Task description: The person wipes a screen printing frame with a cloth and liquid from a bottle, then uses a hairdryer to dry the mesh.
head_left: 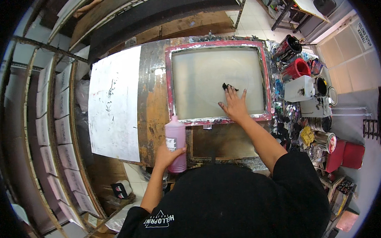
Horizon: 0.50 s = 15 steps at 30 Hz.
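A silk-screen frame [169,84] with red, paint-stained edges lies flat on the worktable, its pale mesh [202,83] stretched inside. My right hand [234,104] rests on that mesh, fingers spread, the tips against a small crumpled black rag [226,86]. Dark stains mark those fingertips. At the frame's near left corner stands a translucent pink bottle [175,138] with a narrow neck and a white label. My left hand [168,155] is wrapped round its lower part; some of the fingers are hidden behind it.
A large white sheet [114,105] with dark smears covers the table's left part. Along the right edge crowd a red bucket [297,69], a dark ink-stained pot [288,48], a white container [298,89] and several cans. Racks with stacked white boxes [64,123] stand at far left.
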Tool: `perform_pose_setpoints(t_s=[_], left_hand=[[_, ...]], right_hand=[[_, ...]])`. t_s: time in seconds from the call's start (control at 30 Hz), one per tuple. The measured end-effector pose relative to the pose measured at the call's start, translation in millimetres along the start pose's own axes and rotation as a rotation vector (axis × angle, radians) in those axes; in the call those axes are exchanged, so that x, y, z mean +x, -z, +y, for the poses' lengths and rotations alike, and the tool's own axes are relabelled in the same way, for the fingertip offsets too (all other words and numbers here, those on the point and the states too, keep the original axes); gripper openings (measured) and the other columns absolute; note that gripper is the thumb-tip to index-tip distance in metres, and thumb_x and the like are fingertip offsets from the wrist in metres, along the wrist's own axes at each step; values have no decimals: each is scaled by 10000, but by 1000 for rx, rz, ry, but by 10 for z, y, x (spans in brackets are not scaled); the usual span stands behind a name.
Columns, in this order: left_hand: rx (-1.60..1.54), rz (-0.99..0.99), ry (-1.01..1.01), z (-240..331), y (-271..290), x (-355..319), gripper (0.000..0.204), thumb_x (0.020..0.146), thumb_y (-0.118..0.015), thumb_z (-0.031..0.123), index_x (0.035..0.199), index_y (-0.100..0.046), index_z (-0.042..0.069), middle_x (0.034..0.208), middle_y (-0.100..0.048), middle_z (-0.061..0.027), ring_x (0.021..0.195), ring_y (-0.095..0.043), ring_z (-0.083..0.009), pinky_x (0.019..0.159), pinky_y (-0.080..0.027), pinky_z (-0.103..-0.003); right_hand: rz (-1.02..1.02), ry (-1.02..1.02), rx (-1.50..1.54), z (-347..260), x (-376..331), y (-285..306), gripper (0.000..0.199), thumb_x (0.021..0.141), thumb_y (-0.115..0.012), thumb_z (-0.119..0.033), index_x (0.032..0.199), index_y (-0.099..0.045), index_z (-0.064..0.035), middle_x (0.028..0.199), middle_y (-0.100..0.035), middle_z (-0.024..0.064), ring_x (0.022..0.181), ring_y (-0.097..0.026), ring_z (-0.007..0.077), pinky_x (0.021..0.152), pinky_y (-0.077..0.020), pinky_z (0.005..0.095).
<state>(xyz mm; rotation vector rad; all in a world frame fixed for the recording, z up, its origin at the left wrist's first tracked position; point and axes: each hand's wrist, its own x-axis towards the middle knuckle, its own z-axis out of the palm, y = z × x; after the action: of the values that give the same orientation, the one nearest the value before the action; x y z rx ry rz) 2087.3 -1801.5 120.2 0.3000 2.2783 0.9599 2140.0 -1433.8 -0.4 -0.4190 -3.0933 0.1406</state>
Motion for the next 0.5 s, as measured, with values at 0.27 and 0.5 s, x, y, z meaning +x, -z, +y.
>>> perform_pose_setpoints(t_s=[0.27,0.5], left_hand=[[42,-183,206,213,-234,818,596,740,-737,542,1021,-726,16,941,-740,-203,840,-715,-325,764,-543,-422],[199,-259,95,857,-111,1545,639,731,-745,537,1068,-703,-5,972,-738,-178,806,-715,-262,734,-551,-390]], right_hand=[[-8,-103,46,85,0,32,738,1040,-323,-551,1533,-341,-3,1630,-286,163,1505,-282,290,1138,-33,763],[-8,-66,59,110,40,-34,715,1032,-364,-522,1517,-368,3,1626,-292,171,1505,-281,304,1141,-29,757]])
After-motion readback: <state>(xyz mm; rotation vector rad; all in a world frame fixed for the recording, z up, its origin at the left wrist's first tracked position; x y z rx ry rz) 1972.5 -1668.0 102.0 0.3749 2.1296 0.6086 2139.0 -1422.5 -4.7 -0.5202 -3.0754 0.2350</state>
